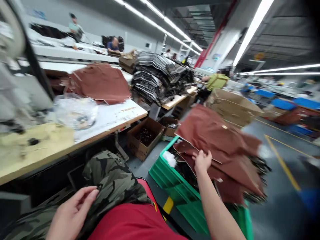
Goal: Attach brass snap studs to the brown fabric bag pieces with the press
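Observation:
My right hand (pixel 202 161) reaches over a pile of reddish-brown fabric pieces (pixel 225 143) in a green plastic crate (pixel 185 193). Its fingers are apart and touch the fabric near a cut edge; no firm grip shows. Close to my camouflage-covered thigh is my left hand (pixel 75 210), thumb and fingers pressed together. A tiny dark spot shows at those fingertips, too small to name. White fluffy material (pixel 170 159) and dark items lie in the crate, partly under the fabric.
Left of me, a sewing table (pixel 112 116) carries more brown fabric (pixel 100 81), a clear plastic bag (pixel 76 110) and a blurred machine. Cardboard boxes (pixel 145 138) stand on the floor beyond. Striped fabric stacks (pixel 160 73) sit behind. A person in yellow-green (pixel 217 81) works farther off.

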A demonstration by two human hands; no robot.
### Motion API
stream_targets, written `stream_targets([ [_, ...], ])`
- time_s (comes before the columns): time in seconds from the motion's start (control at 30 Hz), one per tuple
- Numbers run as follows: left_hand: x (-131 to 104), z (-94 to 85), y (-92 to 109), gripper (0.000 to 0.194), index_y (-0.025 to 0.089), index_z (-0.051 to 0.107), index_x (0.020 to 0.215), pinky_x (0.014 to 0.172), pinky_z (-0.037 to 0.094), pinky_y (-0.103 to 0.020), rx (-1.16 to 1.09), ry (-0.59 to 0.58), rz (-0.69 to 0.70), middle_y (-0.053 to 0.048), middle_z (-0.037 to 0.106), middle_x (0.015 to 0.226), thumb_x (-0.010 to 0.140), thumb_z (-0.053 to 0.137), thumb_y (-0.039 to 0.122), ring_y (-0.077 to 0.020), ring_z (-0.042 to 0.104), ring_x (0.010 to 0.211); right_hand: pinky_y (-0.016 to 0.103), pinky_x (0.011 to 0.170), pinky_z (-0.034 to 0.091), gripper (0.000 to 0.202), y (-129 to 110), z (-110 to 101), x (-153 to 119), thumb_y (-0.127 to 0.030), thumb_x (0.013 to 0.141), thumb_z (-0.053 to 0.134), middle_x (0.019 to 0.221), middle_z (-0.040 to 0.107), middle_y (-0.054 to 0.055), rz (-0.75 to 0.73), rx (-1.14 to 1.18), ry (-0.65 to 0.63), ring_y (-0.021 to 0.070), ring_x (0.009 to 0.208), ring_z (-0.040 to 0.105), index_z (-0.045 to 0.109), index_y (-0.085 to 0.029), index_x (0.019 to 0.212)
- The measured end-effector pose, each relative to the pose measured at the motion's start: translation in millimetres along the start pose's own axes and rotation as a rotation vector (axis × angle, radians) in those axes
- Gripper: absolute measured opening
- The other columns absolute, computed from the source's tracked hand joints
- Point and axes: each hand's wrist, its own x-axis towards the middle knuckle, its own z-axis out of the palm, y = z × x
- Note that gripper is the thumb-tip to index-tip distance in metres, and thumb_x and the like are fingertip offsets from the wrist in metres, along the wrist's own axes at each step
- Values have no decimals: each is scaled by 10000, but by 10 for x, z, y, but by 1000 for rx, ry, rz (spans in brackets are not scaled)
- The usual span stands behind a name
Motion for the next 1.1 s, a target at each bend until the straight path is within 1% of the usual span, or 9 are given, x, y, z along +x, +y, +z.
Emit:
stream_targets([
  [0.17,45,-54,25,317,280,725,957,776,505,-257,91,-62,-49,-13,783,953,901,546,536,-230,720,894,397,487,552,598,3,943,-779,-575,747,604,795,731,135,-69,58,-632,261,542,653,674,-147,1159],
  [0.33,129,-85,-352,270,255,691,935,783,455,-272,209,12,-150,-46,769,948,935,503,449,-240,708,913,349,747,598,375,-1023,1915,-1630,-508,836,637,980,759,83,-386,223,-1200,247,873,720,749,-236,1068],
  [0.47,141,-47,-687,257,256,674,941,684,418,-250,186,-137,-333,-69,754,953,959,458,393,-228,693,864,310,891,533,343,-2156,2442,-2272,-422,984,482,1125,735,83,-1051,301,-1243,209,1017,681,727,-231,1128],
  [0.53,149,-36,-803,259,272,664,958,624,383,-247,128,-217,-411,-65,743,993,973,432,387,-210,681,834,296,932,498,363,-2606,2707,-2539,-375,1014,419,1193,716,78,-1274,84,-1217,199,1092,658,699,-242,1204],
  [0.6,160,-35,-881,280,283,649,968,613,363,-249,86,-223,-431,-60,728,1008,988,397,403,-201,665,829,328,907,498,312,-2887,2980,-2755,-336,969,500,1135,735,109,-1362,-194,-1220,243,1074,669,737,-217,1134],
  [0.7,172,-43,-951,300,284,634,946,616,350,-252,77,-197,-436,-54,710,956,995,377,432,-196,646,807,362,781,513,154,-2997,3324,-2956,-266,758,733,913,758,168,-1349,-410,-1259,319,906,704,784,-150,845],
  [0.83,184,-47,-990,288,274,630,922,622,348,-244,93,-147,-419,-38,714,903,990,392,422,-184,645,797,341,722,502,90,-2908,3449,-2985,-215,727,726,848,759,142,-1326,-457,-1248,313,853,709,775,-168,784],
  [1.0,220,-18,-986,299,240,649,870,656,368,-234,104,-67,-364,-36,736,865,971,432,421,-179,658,804,361,877,489,318,-2904,3100,-3053,-272,967,456,1127,734,127,-1296,-232,-1107,272,1042,676,727,-185,1107],
  [1.1,239,0,-979,268,225,672,849,674,378,-233,138,-31,-361,-33,735,813,944,483,388,-183,664,804,325,887,510,276,-2855,2850,-3356,-321,960,504,1091,746,63,-1074,183,-1314,211,999,687,721,-226,1103],
])
